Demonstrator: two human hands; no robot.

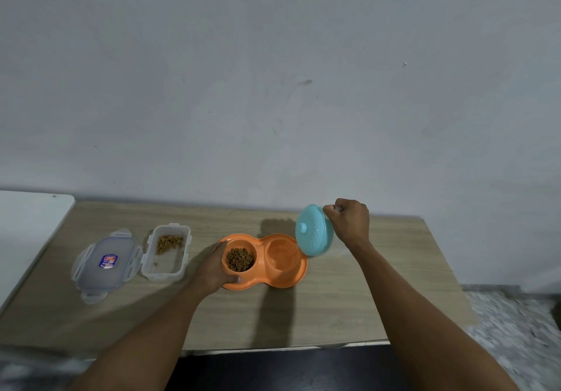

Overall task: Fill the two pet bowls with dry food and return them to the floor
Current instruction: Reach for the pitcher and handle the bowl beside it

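Observation:
An orange double pet bowl (291, 281) sits on the wooden table (303, 317). Its left cup holds brown dry food (239, 259); its right cup looks empty. My left hand (216, 266) grips the orange bowl's left end, thumb on the front rim. My right hand (349, 220) holds a turquoise round bowl (312, 231) by its rim, tipped almost on edge above the orange bowl's right cup, its underside facing me. I cannot see inside the turquoise bowl.
A clear plastic food container (165, 272) with a little dry food stands open left of the orange bowl. Its clear lid (104, 264) lies further left. A white surface (27, 226) adjoins the table's left side. A wall rises behind the table.

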